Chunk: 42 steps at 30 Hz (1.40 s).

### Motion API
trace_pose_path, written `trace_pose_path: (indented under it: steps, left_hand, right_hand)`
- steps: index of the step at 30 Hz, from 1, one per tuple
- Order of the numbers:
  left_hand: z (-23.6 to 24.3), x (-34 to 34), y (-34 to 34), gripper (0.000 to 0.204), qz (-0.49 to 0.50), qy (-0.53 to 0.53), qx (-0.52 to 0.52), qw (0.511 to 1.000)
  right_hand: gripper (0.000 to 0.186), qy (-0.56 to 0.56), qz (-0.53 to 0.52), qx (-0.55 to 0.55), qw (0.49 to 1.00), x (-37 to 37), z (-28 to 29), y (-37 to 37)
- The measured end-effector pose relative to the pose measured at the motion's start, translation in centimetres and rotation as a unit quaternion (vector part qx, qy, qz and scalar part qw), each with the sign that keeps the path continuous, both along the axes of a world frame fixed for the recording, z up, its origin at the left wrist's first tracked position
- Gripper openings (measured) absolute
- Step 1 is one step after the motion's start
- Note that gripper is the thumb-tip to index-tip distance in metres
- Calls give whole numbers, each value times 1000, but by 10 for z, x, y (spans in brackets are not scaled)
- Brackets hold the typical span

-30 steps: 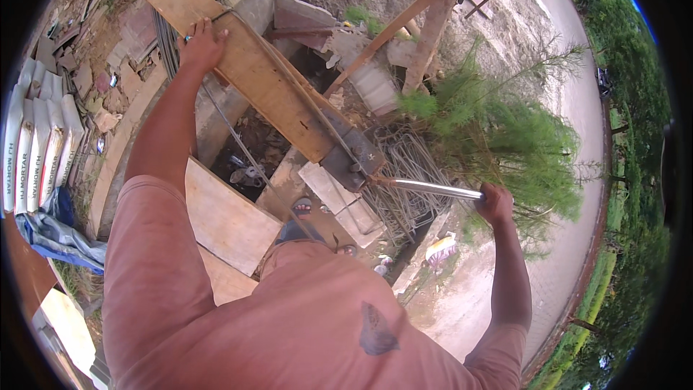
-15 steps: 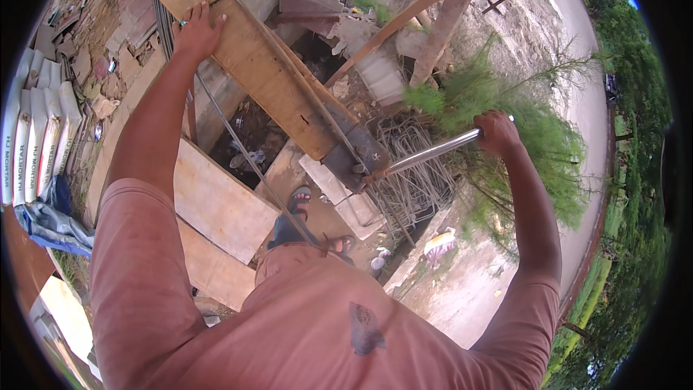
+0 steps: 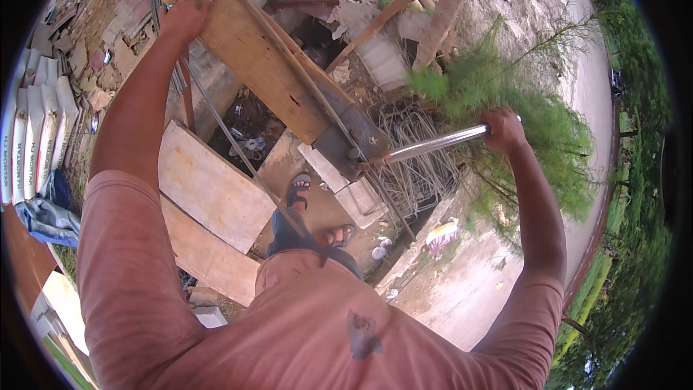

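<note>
1. Head view: a grey road (image 3: 577,79) ran along the right side, with green trees (image 3: 653,101) beyond it.
2. Across the near part spread the person's faded pink shirt (image 3: 289,325), which bore a dark patch.
3. Slanting from the far left to the middle was a plank worktop (image 3: 245,50), with a dark metal plate (image 3: 367,133) at its near right end.
4. Right of the plate stood a feathery green shrub (image 3: 541,152), partly behind the person's right arm.
5. Pale boards (image 3: 216,180) lay near and left, lower than the worktop.
6. White sacks (image 3: 32,123) were stacked at the left edge, just above a crumpled blue-grey tarp (image 3: 50,220).
7. Just beyond the plate, on the right, lay a heap of bent wire (image 3: 419,173).
8. A shiny metal bar (image 3: 433,146) reached right from a rusty stub beside the plate, passing over the wire.
9. A thin rod (image 3: 333,117) lay lengthwise on the worktop, its near end at the plate.
10. The right grip (image 3: 503,130) was clamped around the bar's right end.
11. The left grip (image 3: 189,14) lay with fingers apart on the worktop's left edge; whether it touched the rod's far end could not be told.
12. Dark sandals (image 3: 298,189) showed on the person's feet, below the worktop.
</note>
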<state>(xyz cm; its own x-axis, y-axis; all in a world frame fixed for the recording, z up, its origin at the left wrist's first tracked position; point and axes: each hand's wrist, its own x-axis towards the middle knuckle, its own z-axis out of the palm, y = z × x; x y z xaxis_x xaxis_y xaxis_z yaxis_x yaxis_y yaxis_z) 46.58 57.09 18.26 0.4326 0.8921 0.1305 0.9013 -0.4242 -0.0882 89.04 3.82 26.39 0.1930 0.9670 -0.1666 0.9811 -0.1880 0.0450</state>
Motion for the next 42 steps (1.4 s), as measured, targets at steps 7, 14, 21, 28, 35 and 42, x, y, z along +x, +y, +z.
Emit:
trace_pose_path:
  steps: [7,14,21,28,35,42]
  left_hand:
    - [-2,-1,8,74,0,12,8,1000]
    - [-7,-4,27,76,-34,-37,20,999]
    - [-4,1,21,74,-42,-61,12,997]
    - [12,6,2,77,-29,-50,-25,998]
    - [20,16,-11,79,-49,-52,-55,996]
    - [26,13,-17,77,-32,-28,-60,997]
  right_hand:
    - [16,-46,-4,129,991,-13,-7,-10]
    - [13,-82,-79,149,982,-29,-13,-24]
    - [4,-127,-288,104,943,-132,-20,-110]
    - [13,-74,-620,4,781,-375,-8,-128]
    - [15,-75,-550,92,826,-361,-21,-147]
    - [15,-87,-510,91,851,-343,-8,-150]
